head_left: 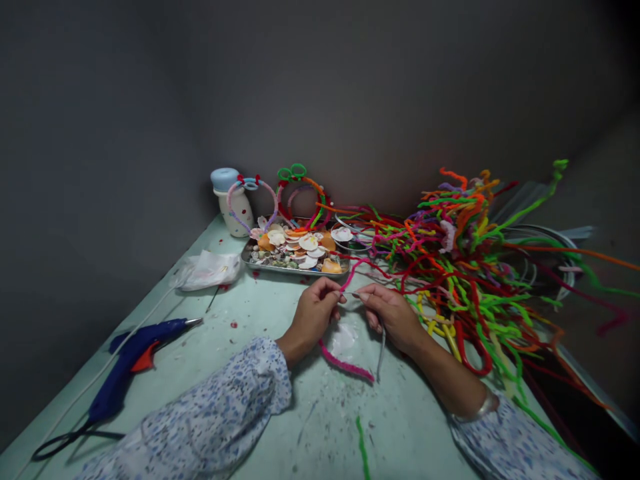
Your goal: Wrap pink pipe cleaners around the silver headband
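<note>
Between my hands is a thin headband, with one side covered in pink pipe cleaner [345,365] and the other a bare grey band [383,353]. My left hand [316,310] is closed in a pinch near where the pink covering ends. A loose length of pink pipe cleaner [354,269] sticks up beyond those fingertips. On the bare side, my right hand [393,313] pinches the band between thumb and fingers. Both ends of the headband point toward me, close together above the table. My fingers hide parts of the band.
A metal tray [280,269] of shells stands behind my hands, near finished headbands [320,213] and a bottle [235,207]. A blue glue gun [135,360] and plastic bag [210,270] lie left. Tangled pipe cleaners [450,247] crowd the right; a green piece [362,447] lies in front.
</note>
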The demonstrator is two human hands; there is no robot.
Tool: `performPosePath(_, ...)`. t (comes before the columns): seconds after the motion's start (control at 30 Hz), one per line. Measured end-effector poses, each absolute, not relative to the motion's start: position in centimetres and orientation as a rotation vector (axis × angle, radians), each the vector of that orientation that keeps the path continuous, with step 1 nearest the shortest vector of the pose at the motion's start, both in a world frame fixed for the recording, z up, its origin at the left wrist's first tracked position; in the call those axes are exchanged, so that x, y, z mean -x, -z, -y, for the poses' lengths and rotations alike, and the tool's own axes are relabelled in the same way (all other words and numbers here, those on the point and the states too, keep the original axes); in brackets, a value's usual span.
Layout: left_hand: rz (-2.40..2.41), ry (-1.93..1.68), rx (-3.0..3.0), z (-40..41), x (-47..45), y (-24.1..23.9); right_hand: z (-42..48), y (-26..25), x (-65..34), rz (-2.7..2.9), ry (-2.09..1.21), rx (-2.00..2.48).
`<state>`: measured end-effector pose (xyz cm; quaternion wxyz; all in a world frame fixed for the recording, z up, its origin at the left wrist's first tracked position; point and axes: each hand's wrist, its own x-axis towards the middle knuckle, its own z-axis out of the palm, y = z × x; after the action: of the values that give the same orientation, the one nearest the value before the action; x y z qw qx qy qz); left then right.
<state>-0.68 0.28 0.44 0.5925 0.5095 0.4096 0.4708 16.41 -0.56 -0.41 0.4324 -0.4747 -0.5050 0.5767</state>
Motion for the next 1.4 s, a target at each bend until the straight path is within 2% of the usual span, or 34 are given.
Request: performPosePath(1.4,-0.983,-1.122,-1.222,-0.17,0.52,-0.60,0.50,0.40,-16.36,1.256,-1.406,1.238)
